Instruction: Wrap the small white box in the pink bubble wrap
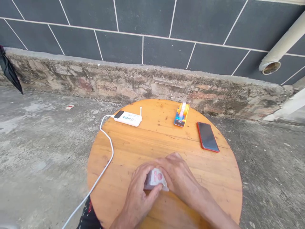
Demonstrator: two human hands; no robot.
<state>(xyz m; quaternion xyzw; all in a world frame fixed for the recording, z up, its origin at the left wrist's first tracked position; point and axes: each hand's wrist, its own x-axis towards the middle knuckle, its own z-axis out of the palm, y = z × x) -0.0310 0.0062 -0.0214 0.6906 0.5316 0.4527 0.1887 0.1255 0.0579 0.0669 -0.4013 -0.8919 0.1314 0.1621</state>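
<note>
A small pale box (pixel 156 178) with pink print on its top is between my hands, near the front middle of the round wooden table (pixel 133 143). My left hand (pixel 141 187) wraps round its left side, the thumb lying along its near edge. From the right, my right hand (pixel 176 173) closes on the far right side of the box, its fingers meeting those of the left at the back. The fingertips at the far side are partly hidden and slightly blurred.
A white device (pixel 128 118) with a cable (pixel 111 143) lies back left on the table. A tape dispenser (pixel 181 115) stands at the back, with a red-edged phone (pixel 207 136) to the right. Behind is a stone-based wall (pixel 143 82).
</note>
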